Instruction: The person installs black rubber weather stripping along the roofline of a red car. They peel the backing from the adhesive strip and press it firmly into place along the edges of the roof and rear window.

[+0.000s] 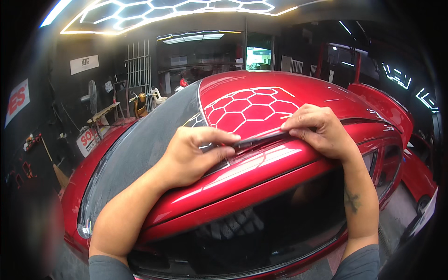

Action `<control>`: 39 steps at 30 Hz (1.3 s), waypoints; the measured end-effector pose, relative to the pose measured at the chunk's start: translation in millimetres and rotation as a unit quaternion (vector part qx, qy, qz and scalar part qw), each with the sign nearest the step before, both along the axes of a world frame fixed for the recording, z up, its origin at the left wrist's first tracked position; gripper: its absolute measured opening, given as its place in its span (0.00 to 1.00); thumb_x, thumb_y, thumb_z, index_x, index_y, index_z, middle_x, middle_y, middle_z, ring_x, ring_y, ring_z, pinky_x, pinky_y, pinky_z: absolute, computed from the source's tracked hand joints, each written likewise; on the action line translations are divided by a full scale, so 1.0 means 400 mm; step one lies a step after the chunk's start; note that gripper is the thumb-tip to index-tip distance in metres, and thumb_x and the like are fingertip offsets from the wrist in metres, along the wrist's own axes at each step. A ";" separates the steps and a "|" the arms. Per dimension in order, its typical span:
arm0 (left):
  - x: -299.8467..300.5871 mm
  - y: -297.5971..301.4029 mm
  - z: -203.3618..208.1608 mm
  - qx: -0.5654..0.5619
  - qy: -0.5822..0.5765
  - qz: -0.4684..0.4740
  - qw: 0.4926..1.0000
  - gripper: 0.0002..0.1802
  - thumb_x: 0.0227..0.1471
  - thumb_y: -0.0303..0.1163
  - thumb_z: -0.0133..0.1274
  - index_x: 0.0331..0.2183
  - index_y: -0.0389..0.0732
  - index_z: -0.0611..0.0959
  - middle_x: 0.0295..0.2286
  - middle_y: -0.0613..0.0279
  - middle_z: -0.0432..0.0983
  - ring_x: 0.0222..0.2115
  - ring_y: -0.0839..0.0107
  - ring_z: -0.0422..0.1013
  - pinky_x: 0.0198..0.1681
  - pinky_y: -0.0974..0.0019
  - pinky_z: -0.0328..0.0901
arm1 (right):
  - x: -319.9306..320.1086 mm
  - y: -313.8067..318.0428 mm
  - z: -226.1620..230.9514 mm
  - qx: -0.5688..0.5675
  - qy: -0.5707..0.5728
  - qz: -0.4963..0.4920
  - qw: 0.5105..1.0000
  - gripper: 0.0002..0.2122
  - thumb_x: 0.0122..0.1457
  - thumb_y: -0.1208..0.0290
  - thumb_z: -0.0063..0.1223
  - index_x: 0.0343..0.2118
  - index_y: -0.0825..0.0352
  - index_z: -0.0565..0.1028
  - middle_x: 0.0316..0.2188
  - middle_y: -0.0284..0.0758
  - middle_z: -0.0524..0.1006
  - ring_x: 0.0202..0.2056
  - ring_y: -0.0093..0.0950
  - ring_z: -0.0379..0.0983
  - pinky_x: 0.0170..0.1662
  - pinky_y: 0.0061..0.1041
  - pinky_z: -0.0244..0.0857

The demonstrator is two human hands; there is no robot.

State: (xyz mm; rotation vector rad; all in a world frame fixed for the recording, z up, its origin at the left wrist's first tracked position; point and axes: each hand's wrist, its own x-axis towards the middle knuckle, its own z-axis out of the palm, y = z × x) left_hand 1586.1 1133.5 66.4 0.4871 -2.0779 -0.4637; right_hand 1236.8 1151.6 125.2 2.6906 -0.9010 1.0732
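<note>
A dark roof trim strip (261, 137) stretches between my two hands, raised a little above the edge of the red car roof (270, 112). My left hand (193, 151) pinches its end near the top corner of the windshield (154, 126). Farther back along the roof, my right hand (319, 128) pinches the strip between thumb and fingers. Under the strip runs a dark groove, partly hidden by it. Below lie the glossy red roof rail (252, 163) and the dark side window (261, 224).
Hexagonal ceiling lights (177, 11) reflect in the roof. A standing fan (92, 97), a white plastic chair (157, 96) and a metal rack (138, 65) stand beyond the windshield. At the right are a raised red panel (382, 105) and another red car (420, 172).
</note>
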 end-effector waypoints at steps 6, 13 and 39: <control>0.000 0.018 0.020 -0.279 -0.045 0.029 0.959 0.17 0.53 0.16 0.70 0.45 0.37 0.93 0.44 0.51 0.90 0.44 0.55 0.87 0.49 0.59 0.82 | -0.009 0.006 0.015 0.045 0.011 0.032 0.998 0.11 0.61 0.82 0.69 0.45 0.65 0.91 0.42 0.38 0.90 0.48 0.34 0.85 0.53 0.34 0.81; -0.017 0.019 0.006 -0.141 0.022 0.067 0.987 0.14 0.58 0.18 0.69 0.47 0.35 0.93 0.40 0.48 0.91 0.42 0.59 0.88 0.50 0.61 0.80 | 0.000 0.010 0.008 -0.020 0.006 -0.018 1.000 0.10 0.63 0.79 0.70 0.46 0.64 0.90 0.40 0.38 0.90 0.43 0.32 0.85 0.50 0.33 0.79; 0.018 0.012 0.011 -0.287 -0.071 0.018 0.955 0.20 0.54 0.15 0.69 0.49 0.41 0.93 0.44 0.51 0.88 0.42 0.56 0.86 0.45 0.58 0.81 | -0.007 0.010 0.023 -0.017 0.056 -0.005 0.998 0.07 0.64 0.76 0.70 0.43 0.64 0.91 0.46 0.36 0.90 0.53 0.33 0.83 0.58 0.36 0.77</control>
